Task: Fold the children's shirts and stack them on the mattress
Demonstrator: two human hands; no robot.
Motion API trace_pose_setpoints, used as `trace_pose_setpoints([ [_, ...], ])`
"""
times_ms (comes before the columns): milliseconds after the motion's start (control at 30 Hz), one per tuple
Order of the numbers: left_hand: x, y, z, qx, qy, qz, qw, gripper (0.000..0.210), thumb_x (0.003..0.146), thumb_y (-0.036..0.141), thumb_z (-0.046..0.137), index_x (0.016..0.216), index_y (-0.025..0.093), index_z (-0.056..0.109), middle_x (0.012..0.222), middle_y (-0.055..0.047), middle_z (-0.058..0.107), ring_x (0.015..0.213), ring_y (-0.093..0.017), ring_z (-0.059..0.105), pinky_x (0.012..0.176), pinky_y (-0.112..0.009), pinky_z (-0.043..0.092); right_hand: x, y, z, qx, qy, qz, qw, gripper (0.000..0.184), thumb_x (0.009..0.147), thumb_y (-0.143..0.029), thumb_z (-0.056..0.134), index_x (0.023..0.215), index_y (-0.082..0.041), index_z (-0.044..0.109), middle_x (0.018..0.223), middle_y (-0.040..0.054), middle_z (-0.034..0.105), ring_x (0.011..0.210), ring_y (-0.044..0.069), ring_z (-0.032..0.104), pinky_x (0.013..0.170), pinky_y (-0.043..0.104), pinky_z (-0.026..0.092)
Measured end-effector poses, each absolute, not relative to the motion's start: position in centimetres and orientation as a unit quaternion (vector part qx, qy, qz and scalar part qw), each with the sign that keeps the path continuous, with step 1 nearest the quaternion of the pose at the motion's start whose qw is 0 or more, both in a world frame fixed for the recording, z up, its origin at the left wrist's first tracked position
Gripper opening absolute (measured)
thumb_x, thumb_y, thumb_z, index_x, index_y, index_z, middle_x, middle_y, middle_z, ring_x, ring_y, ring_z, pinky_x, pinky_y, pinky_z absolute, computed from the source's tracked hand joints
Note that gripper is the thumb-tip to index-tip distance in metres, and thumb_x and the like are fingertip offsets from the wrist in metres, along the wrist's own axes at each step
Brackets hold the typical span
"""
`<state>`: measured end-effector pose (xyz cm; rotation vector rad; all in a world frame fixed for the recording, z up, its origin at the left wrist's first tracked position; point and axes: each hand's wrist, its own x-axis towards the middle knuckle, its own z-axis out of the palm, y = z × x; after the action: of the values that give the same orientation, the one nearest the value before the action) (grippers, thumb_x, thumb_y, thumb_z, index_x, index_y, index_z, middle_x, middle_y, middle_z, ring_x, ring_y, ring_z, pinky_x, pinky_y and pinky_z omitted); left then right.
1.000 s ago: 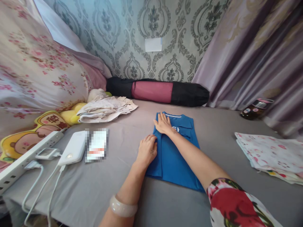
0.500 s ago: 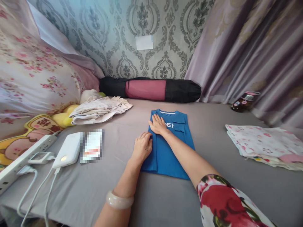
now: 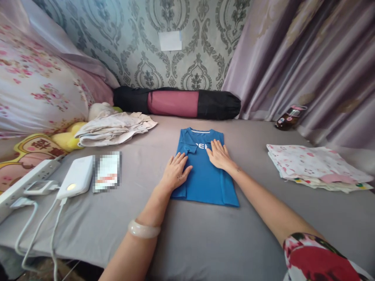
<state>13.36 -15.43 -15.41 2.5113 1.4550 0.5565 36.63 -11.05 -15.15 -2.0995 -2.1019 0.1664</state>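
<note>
A blue T-shirt with white lettering across the chest lies flat on the grey bedsheet, its sides and sleeves folded inward and its collar toward the wall. My left hand rests flat on its left folded edge, just below the left sleeve, fingers stretched out. On the right part of the chest lies my right hand, palm down with fingers extended, covering the right sleeve and some of the letters. Neither hand grips the cloth.
Folded floral cloths lie at the right, with a dark bottle behind them. A rolled bundle runs along the wall. Pale folded clothes, plush toys, a white power bank, cables and a power strip are at the left.
My right hand has moved from the shirt's left shoulder to its right chest. My left hand has flattened out on the left edge, and the left sleeve now shows folded inward. The view has shifted slightly.
</note>
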Motion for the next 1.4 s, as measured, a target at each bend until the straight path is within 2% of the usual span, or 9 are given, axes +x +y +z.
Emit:
trace_pose_setpoints([
  [267,13.4,-15.2,-16.1,0.857,0.494,0.126,0.070,0.053,0.098,0.047,0.035,0.143,0.020,0.041,0.153,-0.011,0.037,0.144,-0.025,0.028,0.117,-0.050,0.023,36.2,-11.9,-15.9,-0.693,-0.711,0.050,0.104,0.065,0.099,-0.043,0.022,0.149,-0.004,0.030,0.158,0.0148,0.023,0.147,0.027,0.017,0.119,0.045,0.011],
  [567,13.7,-15.9,-14.8,0.863,0.500,0.053,0.046,0.057,0.100,0.046,0.027,0.147,0.014,0.035,0.157,-0.012,0.029,0.146,-0.026,0.023,0.118,-0.049,0.021,38.2,-14.7,-14.9,-0.679,-0.690,0.167,0.186,0.064,0.095,-0.041,0.037,0.149,-0.006,0.031,0.158,0.0176,0.023,0.146,0.026,0.020,0.119,0.039,0.019],
  [667,12.9,-16.4,-14.6,0.870,0.486,0.056,0.064,0.058,0.099,0.047,0.029,0.146,0.014,0.036,0.155,-0.015,0.032,0.145,-0.028,0.025,0.117,-0.051,0.024,39.1,-17.5,-15.4,-0.656,-0.713,0.160,0.190,0.065,0.090,-0.036,0.046,0.148,-0.009,0.033,0.157,0.0173,0.027,0.145,0.027,0.023,0.119,0.041,0.022],
  [800,10.8,-17.7,-14.5,0.882,0.445,0.119,0.098,0.057,0.096,0.049,0.036,0.141,0.014,0.042,0.148,-0.016,0.043,0.138,-0.027,0.039,0.113,-0.044,0.033,40.1,-21.8,-14.9,-0.629,-0.736,0.143,0.207,0.053,0.089,-0.033,0.049,0.138,-0.012,0.047,0.150,0.0175,0.039,0.140,0.026,0.036,0.115,0.040,0.031],
  [933,8.6,-19.3,-13.4,0.825,0.503,0.210,0.151,0.050,0.090,0.047,0.046,0.129,0.015,0.051,0.124,-0.015,0.062,0.110,-0.025,0.062,0.098,-0.040,0.047,40.9,-24.7,-13.7,-0.686,-0.663,0.158,0.256,0.038,0.089,-0.030,0.051,0.123,-0.016,0.059,0.119,0.0139,0.066,0.105,0.023,0.065,0.094,0.037,0.049],
  [1033,7.9,-20.3,-12.1,0.747,0.583,0.205,0.245,0.050,0.085,0.047,0.052,0.121,0.013,0.055,0.095,-0.009,0.070,0.083,-0.022,0.067,0.080,-0.036,0.053,41.1,-25.9,-13.0,-0.724,-0.594,0.233,0.262,0.029,0.089,-0.030,0.053,0.113,-0.016,0.062,0.095,0.0095,0.072,0.075,0.018,0.068,0.071,0.029,0.054],
  [1133,8.1,-21.0,-11.0,0.685,0.612,0.200,0.341,0.056,0.078,0.053,0.057,0.117,0.013,0.056,0.083,-0.006,0.069,0.072,-0.020,0.065,0.066,-0.031,0.051,40.6,-26.8,-12.1,-0.731,-0.543,0.320,0.262,0.027,0.090,-0.029,0.051,0.111,-0.015,0.061,0.078,0.0053,0.070,0.058,0.014,0.064,0.052,0.023,0.048],
  [1267,9.0,-21.6,-10.0,0.624,0.608,0.208,0.445,0.063,0.075,0.057,0.060,0.120,0.013,0.053,0.073,-0.001,0.063,0.056,-0.014,0.056,0.054,-0.026,0.045,39.5,-27.9,-10.5,-0.732,-0.497,0.399,0.242,0.030,0.092,-0.033,0.048,0.114,-0.015,0.057,0.050,-0.0036,0.056,0.040,0.010,0.049,0.039,0.019,0.036],
  [1400,9.4,-22.3,-9.3,0.605,0.559,0.195,0.532,0.070,0.077,0.059,0.061,0.132,0.018,0.048,0.059,0.005,0.051,0.051,-0.012,0.050,0.048,-0.023,0.038,39.4,-29.0,-9.6,-0.687,-0.474,0.493,0.245,0.048,0.093,-0.044,0.047,0.133,-0.017,0.045,0.047,-0.0056,0.050,0.050,0.014,0.055,0.037,0.017,0.027],
])
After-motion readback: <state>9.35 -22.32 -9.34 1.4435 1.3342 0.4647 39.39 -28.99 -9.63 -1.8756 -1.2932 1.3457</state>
